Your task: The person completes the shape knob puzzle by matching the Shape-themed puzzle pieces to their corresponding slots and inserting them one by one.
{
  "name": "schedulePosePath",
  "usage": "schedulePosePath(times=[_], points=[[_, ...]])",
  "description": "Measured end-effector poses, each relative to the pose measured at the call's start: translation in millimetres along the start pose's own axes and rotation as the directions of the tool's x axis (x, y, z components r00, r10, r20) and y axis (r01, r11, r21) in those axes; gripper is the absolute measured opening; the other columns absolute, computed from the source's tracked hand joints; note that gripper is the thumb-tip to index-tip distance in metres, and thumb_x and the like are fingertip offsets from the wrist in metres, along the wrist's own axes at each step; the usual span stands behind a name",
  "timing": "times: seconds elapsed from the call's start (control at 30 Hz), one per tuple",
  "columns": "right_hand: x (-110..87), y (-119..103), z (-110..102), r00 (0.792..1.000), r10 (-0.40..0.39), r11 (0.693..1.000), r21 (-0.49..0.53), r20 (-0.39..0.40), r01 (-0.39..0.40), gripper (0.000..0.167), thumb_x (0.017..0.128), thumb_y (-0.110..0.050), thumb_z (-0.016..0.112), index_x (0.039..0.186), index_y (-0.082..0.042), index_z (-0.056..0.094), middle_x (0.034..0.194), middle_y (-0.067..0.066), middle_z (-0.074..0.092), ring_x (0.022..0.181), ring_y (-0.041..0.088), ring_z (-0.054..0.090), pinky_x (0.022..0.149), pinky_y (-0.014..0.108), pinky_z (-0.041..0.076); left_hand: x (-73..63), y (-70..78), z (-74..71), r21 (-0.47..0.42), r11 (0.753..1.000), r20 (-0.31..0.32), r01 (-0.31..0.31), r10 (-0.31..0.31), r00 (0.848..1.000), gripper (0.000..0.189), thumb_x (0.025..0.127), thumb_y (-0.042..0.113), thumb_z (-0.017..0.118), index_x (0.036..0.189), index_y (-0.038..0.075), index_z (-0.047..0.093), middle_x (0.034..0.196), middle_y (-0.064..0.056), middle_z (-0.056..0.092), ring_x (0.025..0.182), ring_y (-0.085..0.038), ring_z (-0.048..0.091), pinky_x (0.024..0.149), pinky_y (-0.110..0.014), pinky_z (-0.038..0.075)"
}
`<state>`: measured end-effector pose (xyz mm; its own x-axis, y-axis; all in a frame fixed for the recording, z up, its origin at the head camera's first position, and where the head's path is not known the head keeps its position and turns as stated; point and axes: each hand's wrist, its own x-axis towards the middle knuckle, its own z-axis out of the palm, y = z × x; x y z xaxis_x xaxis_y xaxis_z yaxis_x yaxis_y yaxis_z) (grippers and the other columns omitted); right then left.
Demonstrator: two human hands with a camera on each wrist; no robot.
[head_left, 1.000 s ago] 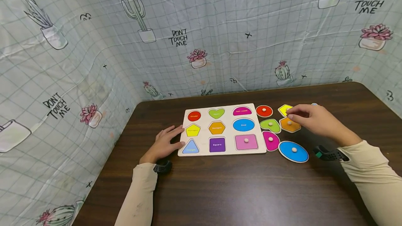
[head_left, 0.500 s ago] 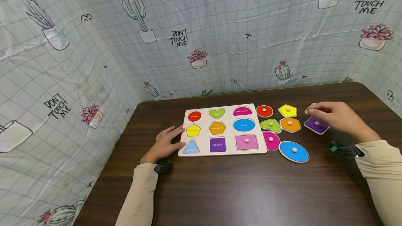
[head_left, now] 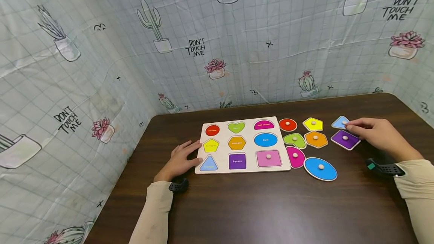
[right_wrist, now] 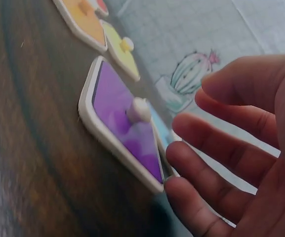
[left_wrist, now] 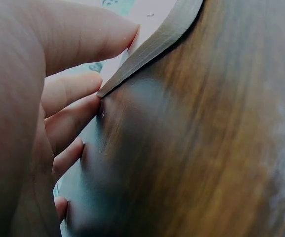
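In the head view, my left hand (head_left: 179,161) rests at the left edge of the wooden puzzle board (head_left: 250,165), with fingers extended and the thumb touching the board's edge. The left wrist view shows the thumb (left_wrist: 98,42) on the board's corner. My right hand (head_left: 383,136) hovers beside the blue triangle piece (head_left: 339,122) and the purple square piece (head_left: 350,142), thumb and forefinger near the triangle's knob. In the right wrist view, its fingers are loosely bent, with nothing between them, and the purple piece (right_wrist: 117,108) lies in front of them.
Right of the board lie the red circle (head_left: 285,127), yellow pentagon (head_left: 309,126), green heart (head_left: 298,144), orange hexagon (head_left: 320,143), magenta half round (head_left: 292,162) and blue oval (head_left: 327,174) pieces. A pink rectangle piece (head_left: 276,162) sits in the board. A patterned sheet (head_left: 244,74) stands behind the table.
My right hand has moved right, from above the yellow and orange pieces to beside the blue triangle, uncovering the purple square. My left hand stays at the board's edge. The head view has tilted slightly.
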<state>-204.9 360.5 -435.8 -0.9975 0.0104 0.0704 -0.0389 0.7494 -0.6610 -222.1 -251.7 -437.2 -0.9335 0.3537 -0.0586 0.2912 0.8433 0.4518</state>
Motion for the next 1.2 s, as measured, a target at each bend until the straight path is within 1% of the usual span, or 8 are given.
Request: schedulePosePath(times=[0.1,0.2,0.33,0.5,0.73,0.83,0.97,1.2], points=[[-4.1,6.8,2.1,1.000,0.015,1.000,-0.003,-0.008,-0.015,0.054,0.099,-0.041,0.062,0.123,0.007,0.065,0.109,0.028,0.065,0.077,0.018,0.053,0.057,0.028,0.044,-1.2,0.4,4.2,-0.006,1.000,-0.006,0.004,-0.004,1.000,0.062,0.093,0.036,0.063,0.150,0.018,0.049,0.158,-0.001,0.040,0.149,-0.030,0.023,0.116,-0.064,0.006],[-8.2,13.1,5.1,1.000,0.003,0.999,-0.042,-0.003,-0.003,0.053,0.099,-0.040,0.062,0.121,0.008,0.066,0.113,0.033,0.064,0.085,0.029,0.058,0.063,0.033,0.046,-2.6,-0.4,6.8,-0.005,1.000,-0.006,0.011,-0.011,1.000,0.061,0.093,0.037,0.063,0.150,0.018,0.050,0.158,0.000,0.041,0.148,-0.030,0.023,0.116,-0.064,0.006],[-13.1,20.1,9.7,0.999,-0.030,0.995,-0.093,0.019,0.032,0.049,0.098,-0.037,0.064,0.119,0.007,0.068,0.113,0.036,0.063,0.098,0.045,0.058,0.070,0.039,0.047,-3.2,0.1,8.6,0.002,1.000,0.003,0.015,-0.015,1.000,0.060,0.093,0.037,0.063,0.149,0.019,0.051,0.158,0.000,0.041,0.149,-0.030,0.023,0.116,-0.064,0.007],[-14.1,22.9,11.7,0.997,-0.068,0.990,-0.118,0.035,0.072,0.043,0.096,-0.032,0.068,0.119,0.004,0.069,0.112,0.035,0.064,0.098,0.046,0.059,0.071,0.040,0.047,-1.4,1.7,6.5,-0.005,1.000,0.002,0.012,-0.012,1.000,0.060,0.093,0.036,0.064,0.149,0.018,0.052,0.158,0.000,0.041,0.148,-0.030,0.023,0.116,-0.063,0.007],[-10.6,20.4,12.1,0.991,-0.120,0.986,-0.106,0.054,0.126,0.037,0.095,-0.026,0.070,0.119,0.002,0.070,0.118,0.036,0.062,0.104,0.049,0.058,0.074,0.041,0.046,-1.3,0.8,3.6,-0.001,1.000,-0.007,0.014,-0.014,1.000,0.060,0.093,0.036,0.063,0.149,0.018,0.050,0.157,0.000,0.041,0.148,-0.030,0.023,0.116,-0.064,0.007],[-8.6,21.3,12.3,0.988,-0.145,0.982,-0.116,0.046,0.150,0.033,0.093,-0.023,0.072,0.117,0.000,0.072,0.118,0.032,0.064,0.105,0.045,0.058,0.074,0.034,0.045,-1.6,1.3,3.0,0.000,1.000,-0.006,0.012,-0.012,1.000,0.060,0.093,0.036,0.063,0.150,0.018,0.050,0.157,0.000,0.041,0.149,-0.030,0.023,0.116,-0.064,0.006],[-6.7,21.9,13.0,0.984,-0.176,0.976,-0.125,0.020,0.177,0.030,0.091,-0.022,0.075,0.114,-0.004,0.075,0.117,0.025,0.067,0.103,0.029,0.058,0.072,0.024,0.041,-1.3,2.6,1.9,-0.009,1.000,-0.017,0.002,-0.002,1.000,0.060,0.094,0.036,0.063,0.150,0.017,0.050,0.157,-0.001,0.041,0.148,-0.030,0.024,0.116,-0.064,0.006],[-5.3,20.5,13.6,0.983,-0.186,0.976,-0.116,0.007,0.185,0.028,0.091,-0.025,0.076,0.110,-0.006,0.077,0.120,0.023,0.065,0.106,0.029,0.055,0.076,0.026,0.039,-0.8,1.7,1.6,-0.007,1.000,-0.020,0.003,-0.003,1.000,0.060,0.094,0.036,0.063,0.149,0.017,0.051,0.157,-0.001,0.042,0.148,-0.031,0.024,0.116,-0.064,0.007]])
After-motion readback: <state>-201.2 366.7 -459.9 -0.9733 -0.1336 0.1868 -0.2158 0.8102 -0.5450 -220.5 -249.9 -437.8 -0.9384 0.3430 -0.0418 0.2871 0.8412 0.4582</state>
